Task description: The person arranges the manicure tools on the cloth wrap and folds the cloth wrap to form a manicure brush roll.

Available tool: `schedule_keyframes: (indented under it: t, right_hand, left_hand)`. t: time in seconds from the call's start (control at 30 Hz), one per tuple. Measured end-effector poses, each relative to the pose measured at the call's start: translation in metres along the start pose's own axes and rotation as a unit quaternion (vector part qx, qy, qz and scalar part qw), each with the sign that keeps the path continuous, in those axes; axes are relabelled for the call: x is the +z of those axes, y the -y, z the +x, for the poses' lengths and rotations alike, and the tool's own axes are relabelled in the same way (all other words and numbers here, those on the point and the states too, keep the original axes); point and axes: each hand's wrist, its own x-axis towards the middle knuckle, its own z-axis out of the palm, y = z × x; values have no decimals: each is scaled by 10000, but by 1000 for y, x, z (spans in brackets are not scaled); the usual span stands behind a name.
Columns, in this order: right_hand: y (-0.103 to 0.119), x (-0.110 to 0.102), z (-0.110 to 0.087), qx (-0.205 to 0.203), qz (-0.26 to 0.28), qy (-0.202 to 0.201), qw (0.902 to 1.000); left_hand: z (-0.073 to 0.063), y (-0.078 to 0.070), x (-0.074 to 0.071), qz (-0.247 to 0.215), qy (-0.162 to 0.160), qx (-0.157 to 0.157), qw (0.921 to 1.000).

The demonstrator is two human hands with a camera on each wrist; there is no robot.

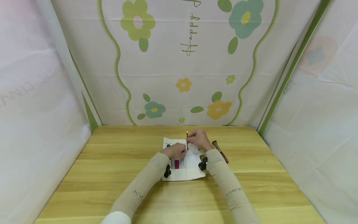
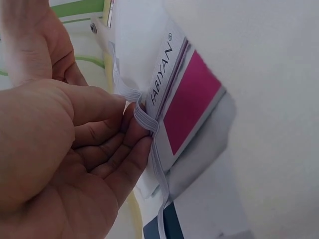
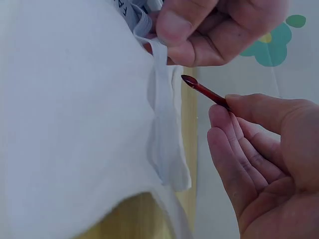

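A white cloth roll-up pouch point(image 1: 193, 174) lies unrolled on the table, with a grey elastic band point(image 2: 158, 169) running across it. My left hand point(image 1: 176, 151) pinches the elastic between thumb and fingers, lifting a loop off the cloth. Just beyond, my right hand point(image 1: 199, 139) grips a thin makeup brush point(image 3: 207, 92) with a dark red handle. The handle's pointed end faces the elastic and stands apart from it. In the head view, the brush is nearly upright, with its gold part on top. A box with a magenta panel point(image 2: 192, 102) and "FABIYAN" lettering sits behind the elastic.
A larger makeup brush point(image 1: 221, 151) with brown bristles and a dark red handle lies right of the pouch, close to my right wrist. The wooden table point(image 1: 112, 174) meets floral cloth walls point(image 1: 167, 62) at the back and both sides.
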Motion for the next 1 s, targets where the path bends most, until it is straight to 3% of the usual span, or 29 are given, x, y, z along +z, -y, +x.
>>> schedule_keyframes:
  t: [0.33, 0.63, 0.87, 1.0]
  right_hand:
    - [-6, 5, -6, 305, -43, 187, 9994]
    - [-4, 2, -15, 488, -248, 766, 9956]
    - [-2, 2, -16, 707, -600, 1160, 9889]
    - [1, 4, -11, 862, -877, 1124, 9860]
  left_hand:
    - [-2, 0, -1, -70, 18, 28, 10000]
    - [-1, 1, 0, -218, 14, 216, 9995]
    - [0, -1, 1, -472, 56, -8, 9989]
    - [-1, -4, 1, -449, 70, -84, 9989]
